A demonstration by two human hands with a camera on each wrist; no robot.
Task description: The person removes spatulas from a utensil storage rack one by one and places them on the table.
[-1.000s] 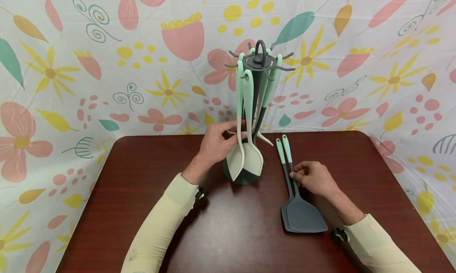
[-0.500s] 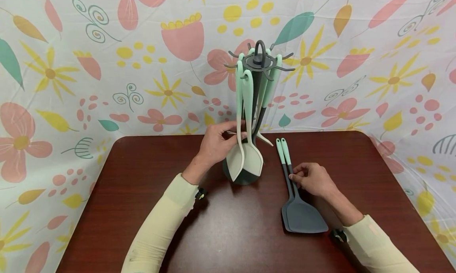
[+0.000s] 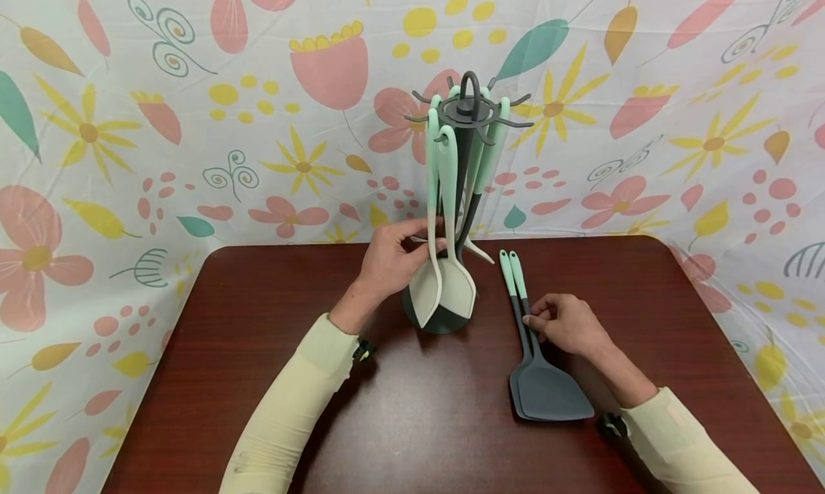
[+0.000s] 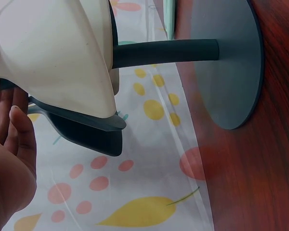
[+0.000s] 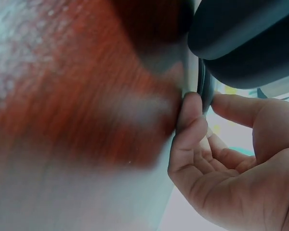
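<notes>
A grey utensil stand (image 3: 441, 321) with a ring of hooks on top holds several utensils with mint-green handles. My left hand (image 3: 396, 259) reaches in behind a cream utensil (image 3: 434, 222), its fingers about the stand's pole; the exact grip is partly hidden. Beside it hangs a cream turner (image 3: 459, 290). Right of the stand, two grey turners lie one partly over the other on the table. My right hand (image 3: 567, 323) pinches the shaft of the upper turner (image 3: 554, 394). The lower turner (image 3: 518, 394) shows along its left. In the right wrist view thumb and fingertips meet at the shaft.
The brown table (image 3: 271, 379) runs up to a flower-printed cloth (image 3: 258, 193) behind it. In the left wrist view, dark utensil heads (image 4: 86, 132) hang beyond the cream one. The round stand base (image 4: 231, 86) rests on the table.
The upper turner's handle end has shifted slightly down and left, closer to the lower turner's handle, with my right hand. My left hand stays in place.
</notes>
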